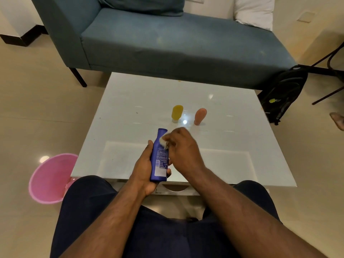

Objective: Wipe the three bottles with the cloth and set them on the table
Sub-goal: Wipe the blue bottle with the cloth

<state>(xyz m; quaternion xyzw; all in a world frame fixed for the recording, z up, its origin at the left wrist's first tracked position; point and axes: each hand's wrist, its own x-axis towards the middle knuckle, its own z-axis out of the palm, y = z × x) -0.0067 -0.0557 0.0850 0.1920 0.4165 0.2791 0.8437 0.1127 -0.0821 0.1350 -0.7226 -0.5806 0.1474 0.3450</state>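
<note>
1. Nearest the camera I saw my lap in dark trousers (167, 239), with both bare forearms reaching forward toward the table (130, 94).
2. My left hand (144, 170) was wrapped round the lower body of the blue bottle (160, 161), thumb up along its left side and fingertips showing at its right edge.
3. That bottle was held above the table's near edge, tilted away from me, cap end farthest, printed label facing up.
4. My right hand (181, 149) sat just right of the blue bottle, fingers curled and pinching the cloth (164, 140), a small pale wad pressed against the bottle's upper part near its neck.
5. Most of the cloth was hidden under those fingers; I could not tell its full shape.
6. Left of the table's near corner, a pink bin (50, 179) stood on the floor.
7. Farther out, near the table's middle, the yellow bottle (177, 113) stood on its pale cap.
8. Just right of it, apart from it, the orange bottle (200, 116) stood cap down too, leaning slightly.
9. Off the table's right edge a black backpack (284, 94) sat on the floor.
10. Beyond the table's far edge stood a blue sofa (167, 43), with a white pillow (254, 12) at its right end.
</note>
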